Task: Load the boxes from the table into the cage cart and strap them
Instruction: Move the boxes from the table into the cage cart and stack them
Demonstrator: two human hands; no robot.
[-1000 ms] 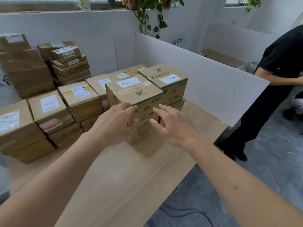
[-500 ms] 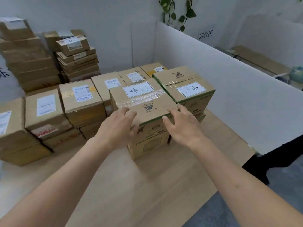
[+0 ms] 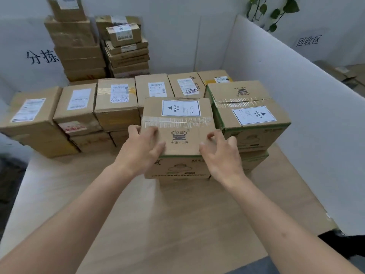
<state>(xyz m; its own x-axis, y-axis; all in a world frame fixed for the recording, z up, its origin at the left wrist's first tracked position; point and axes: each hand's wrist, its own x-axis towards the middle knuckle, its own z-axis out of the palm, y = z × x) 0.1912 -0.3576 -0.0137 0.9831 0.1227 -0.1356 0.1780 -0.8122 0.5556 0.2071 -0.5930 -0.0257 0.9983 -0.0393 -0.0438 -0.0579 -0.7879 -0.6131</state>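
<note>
Head view: both hands clutch the near top edge of a taped cardboard box [image 3: 178,125] marked HEAVY at table [image 3: 158,224] center, left hand [image 3: 141,150] at 9 o'clock, right hand [image 3: 219,153] at 3 o'clock, fingers curled on it.

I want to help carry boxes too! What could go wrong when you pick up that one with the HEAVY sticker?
The front box is labelled HEAVY, and the left hand and right hand only curl over its top near corners, so the grip might slip. It sits on another box, close beside a neighbour box; dragging it off could knock either one or pinch fingers.
</note>
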